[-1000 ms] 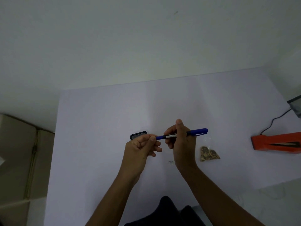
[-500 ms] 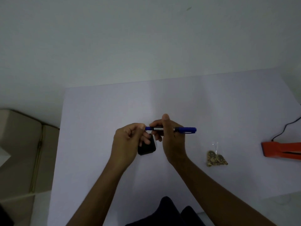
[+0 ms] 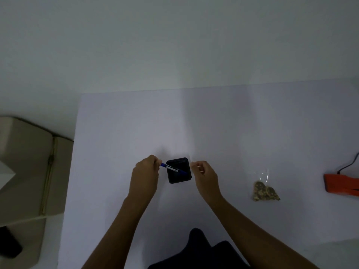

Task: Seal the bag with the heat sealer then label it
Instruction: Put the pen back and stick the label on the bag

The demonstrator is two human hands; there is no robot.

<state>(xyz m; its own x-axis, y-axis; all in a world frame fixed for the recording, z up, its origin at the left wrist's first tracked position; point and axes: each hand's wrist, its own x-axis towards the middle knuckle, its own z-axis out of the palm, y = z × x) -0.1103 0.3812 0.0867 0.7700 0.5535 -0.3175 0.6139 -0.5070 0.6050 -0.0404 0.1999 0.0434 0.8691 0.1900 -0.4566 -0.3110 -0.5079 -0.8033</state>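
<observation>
A small clear bag (image 3: 265, 192) with brown contents lies on the white table (image 3: 233, 123), right of both hands. The orange heat sealer (image 3: 342, 185) sits at the far right edge. A black square holder (image 3: 175, 178) stands between my hands. My left hand (image 3: 145, 178) pinches the left end of a blue pen (image 3: 172, 169), which slants down into the holder's opening. My right hand (image 3: 204, 174) hovers just right of the holder with its fingers curled and holds nothing.
A black cable (image 3: 348, 165) runs from the sealer off the right edge. A beige box-like object (image 3: 25, 171) stands left of the table. Dark clothing (image 3: 202, 253) shows at the bottom edge.
Both hands held the pen level before. My right hand has let go of it, and my left hand has tipped the pen's far end down into the black holder.
</observation>
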